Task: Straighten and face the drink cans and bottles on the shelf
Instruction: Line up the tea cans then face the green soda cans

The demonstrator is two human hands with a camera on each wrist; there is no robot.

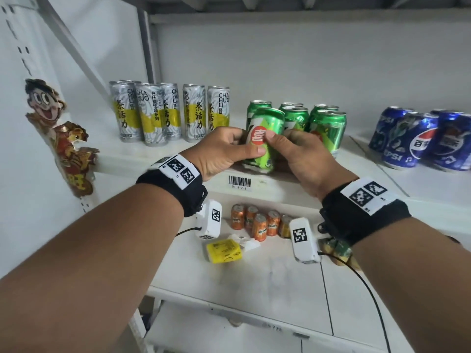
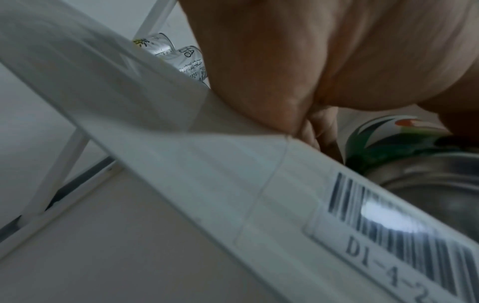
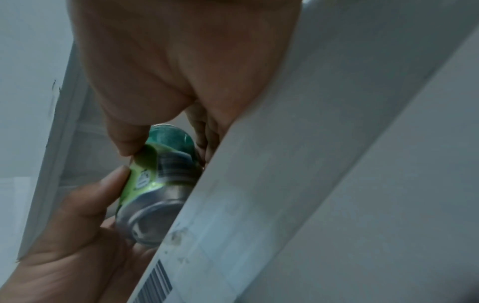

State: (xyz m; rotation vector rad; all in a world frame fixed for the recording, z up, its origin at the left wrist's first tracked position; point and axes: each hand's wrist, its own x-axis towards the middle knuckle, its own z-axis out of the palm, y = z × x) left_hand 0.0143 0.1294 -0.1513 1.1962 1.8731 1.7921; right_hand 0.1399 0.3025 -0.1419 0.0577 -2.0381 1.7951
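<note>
A green can (image 1: 267, 124) with a red round logo leans tilted near the front edge of the white shelf (image 1: 270, 183). My left hand (image 1: 229, 146) grips its left side, thumb across the front. From the right, my right hand (image 1: 293, 146) grips it with the thumb on the logo. The right wrist view shows the green can (image 3: 158, 184) and its silver base lifted off the shelf between both thumbs. Its base (image 2: 425, 172) fills the left wrist view's right edge. Several more green cans (image 1: 328, 128) stand upright behind and to the right.
Several tall silver-and-yellow cans (image 1: 153, 115) stand at the shelf's left. Blue Pepsi cans (image 1: 418, 138) stand at the right. A barcode label (image 1: 239, 181) marks the shelf edge. On the lower shelf are small orange cans (image 1: 260, 225) and a yellow packet (image 1: 224, 250).
</note>
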